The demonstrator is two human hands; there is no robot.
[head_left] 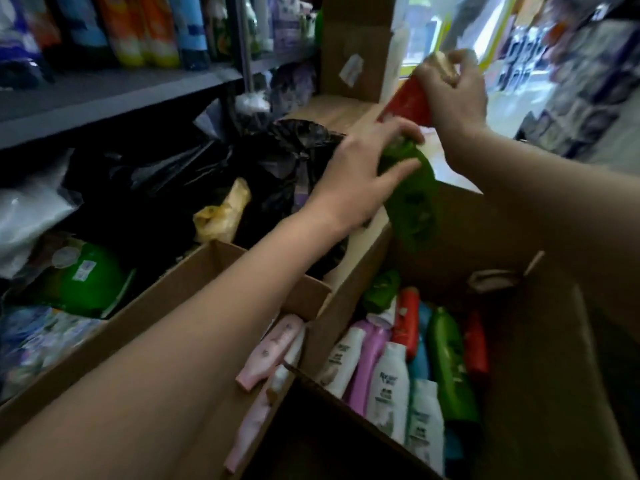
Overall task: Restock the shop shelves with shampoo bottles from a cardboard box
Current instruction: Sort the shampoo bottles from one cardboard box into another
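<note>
My left hand grips the cap end of a green shampoo bottle, which hangs tilted above the open cardboard box. My right hand holds a red shampoo bottle by its pale cap, higher up and further back. Inside the box lie several bottles: white, pink-purple, green, red. Two pale pink bottles lie on a box flap to the left. The grey shelf at upper left carries orange and blue bottles.
A black plastic bag and a yellow bag lie under the shelf. A green packet and other packs fill the lower left shelf. A tall cardboard box stands behind. More stocked shelves stand at the right.
</note>
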